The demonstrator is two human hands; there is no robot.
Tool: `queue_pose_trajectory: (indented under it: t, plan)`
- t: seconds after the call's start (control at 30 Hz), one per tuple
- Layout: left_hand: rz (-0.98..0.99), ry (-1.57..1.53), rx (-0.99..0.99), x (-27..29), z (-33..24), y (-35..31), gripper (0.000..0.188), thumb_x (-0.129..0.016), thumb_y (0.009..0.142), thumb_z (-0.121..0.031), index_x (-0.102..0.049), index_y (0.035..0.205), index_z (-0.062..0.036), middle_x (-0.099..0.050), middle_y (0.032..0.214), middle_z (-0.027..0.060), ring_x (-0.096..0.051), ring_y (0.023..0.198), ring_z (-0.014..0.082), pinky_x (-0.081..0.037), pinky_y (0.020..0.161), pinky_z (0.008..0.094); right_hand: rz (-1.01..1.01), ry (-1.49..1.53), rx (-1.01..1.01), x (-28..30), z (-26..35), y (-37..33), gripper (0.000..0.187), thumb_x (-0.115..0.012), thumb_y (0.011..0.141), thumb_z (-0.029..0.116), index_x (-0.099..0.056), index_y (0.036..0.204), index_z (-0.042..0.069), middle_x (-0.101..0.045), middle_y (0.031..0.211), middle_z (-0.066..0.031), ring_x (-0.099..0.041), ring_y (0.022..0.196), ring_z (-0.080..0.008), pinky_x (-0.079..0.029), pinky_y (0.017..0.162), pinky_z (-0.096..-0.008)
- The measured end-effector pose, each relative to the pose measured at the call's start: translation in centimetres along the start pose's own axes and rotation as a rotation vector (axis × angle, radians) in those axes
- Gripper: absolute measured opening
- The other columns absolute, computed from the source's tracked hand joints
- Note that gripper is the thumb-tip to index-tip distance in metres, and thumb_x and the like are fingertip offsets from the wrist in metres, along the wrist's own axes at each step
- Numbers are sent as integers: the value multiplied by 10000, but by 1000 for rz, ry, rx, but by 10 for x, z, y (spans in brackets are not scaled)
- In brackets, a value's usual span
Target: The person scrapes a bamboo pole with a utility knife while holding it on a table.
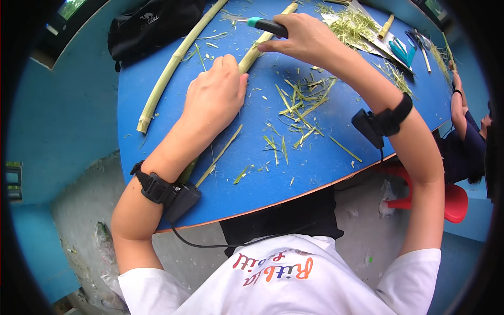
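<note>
My left hand (218, 92) is closed around a pale green bamboo pole (257, 54), which slants from the far side of the blue table down past my left wrist. My right hand (310, 39) grips a knife (270, 26) with a black and teal handle. Its thin blade points left, above the table and apart from the pole. The right thumb rests at the pole, just beyond my left hand. A second bamboo pole (176, 63) lies to the left. Green shavings (304, 105) are scattered to the right of my left hand. My left palm's side of the grip is hidden.
A black bag (152, 31) lies at the far left of the blue table (194, 197). At the far right are a heap of shavings (349, 29), a teal tool (401, 51) and scissors (417, 39). Another person (464, 136) works beside a red stool (454, 202).
</note>
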State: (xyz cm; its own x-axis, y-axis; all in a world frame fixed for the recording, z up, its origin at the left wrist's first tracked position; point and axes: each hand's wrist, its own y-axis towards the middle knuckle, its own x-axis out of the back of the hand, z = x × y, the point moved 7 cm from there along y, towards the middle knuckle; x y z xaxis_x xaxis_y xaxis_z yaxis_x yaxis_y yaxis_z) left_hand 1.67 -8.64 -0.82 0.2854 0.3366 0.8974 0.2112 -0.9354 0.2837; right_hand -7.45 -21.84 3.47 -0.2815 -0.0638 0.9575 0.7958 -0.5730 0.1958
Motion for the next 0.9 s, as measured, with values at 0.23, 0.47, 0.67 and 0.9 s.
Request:
queue_pose_trajectory:
  t: [0.23, 0.47, 0.67, 0.9]
  plan:
    - [-5, -4, 3, -2, 2, 1, 243, -576, 916, -203, -473, 945, 16, -602, 888, 234, -613, 755, 432, -489, 676, 510, -62, 54, 223, -18, 24, 14, 262, -693, 794, 280, -622, 863, 38, -632, 755, -163, -615, 761, -382, -467, 670, -461]
    - [-60, -32, -49, -1, 1, -1, 244, -576, 911, -195, -468, 940, 23, -598, 893, 232, -609, 743, 436, -491, 669, 513, -61, -248, 360, -20, 38, 9, 173, -658, 815, 207, -593, 862, 53, -638, 707, -148, -639, 692, -368, -500, 612, -459]
    - [-48, -54, -46, -2, 3, 0, 246, -580, 907, -192, -467, 929, 26, -598, 893, 232, -609, 739, 434, -495, 655, 508, -129, -359, 357, -30, 37, 4, 154, -650, 810, 173, -581, 848, 40, -642, 700, -138, -655, 676, -339, -520, 584, -426]
    - [-47, -50, -59, -1, 0, -1, 249, -581, 911, -198, -452, 931, 15, -585, 884, 232, -603, 724, 431, -480, 642, 518, -187, -363, 347, -27, 37, 4, 156, -652, 801, 157, -574, 831, 25, -643, 716, -155, -649, 667, -357, -516, 580, -435]
